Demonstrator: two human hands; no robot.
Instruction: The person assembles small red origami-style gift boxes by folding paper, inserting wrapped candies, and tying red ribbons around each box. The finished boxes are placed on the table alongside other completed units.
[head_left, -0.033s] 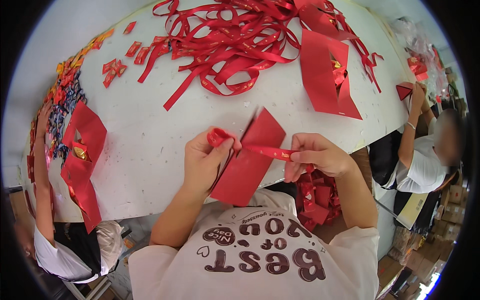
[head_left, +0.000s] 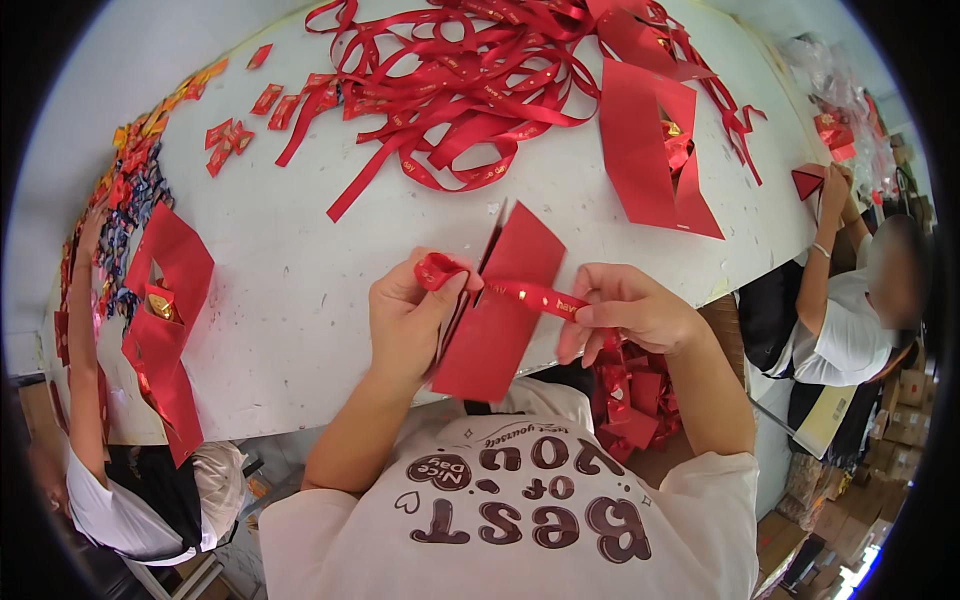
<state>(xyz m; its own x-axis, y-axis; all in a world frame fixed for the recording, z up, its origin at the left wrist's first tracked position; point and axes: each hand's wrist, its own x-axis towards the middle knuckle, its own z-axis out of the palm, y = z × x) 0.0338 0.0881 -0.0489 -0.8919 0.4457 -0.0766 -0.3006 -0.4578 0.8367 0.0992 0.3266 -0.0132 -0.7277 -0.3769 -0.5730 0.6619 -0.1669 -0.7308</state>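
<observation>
A folded red paper box stands tilted in front of me at the table's near edge. A red ribbon with gold print crosses its upper face. My left hand is closed at the box's left side, pinching a loop of this ribbon between thumb and fingers. To the right of the box, my right hand pinches the other stretch of ribbon between thumb and forefinger. The ribbon runs fairly taut from one hand to the other. Whether the left fingers also grip the box's edge is hidden.
A tangled heap of red ribbon covers the far middle of the white table. Open red boxes with wrapped sweets lie at right and left. Red pieces fill a container below my right arm. Co-workers sit at both sides.
The box has shifted slightly up and turned a little more upright. The ribbon's printed side now shows more between my hands. Both hands keep their hold.
</observation>
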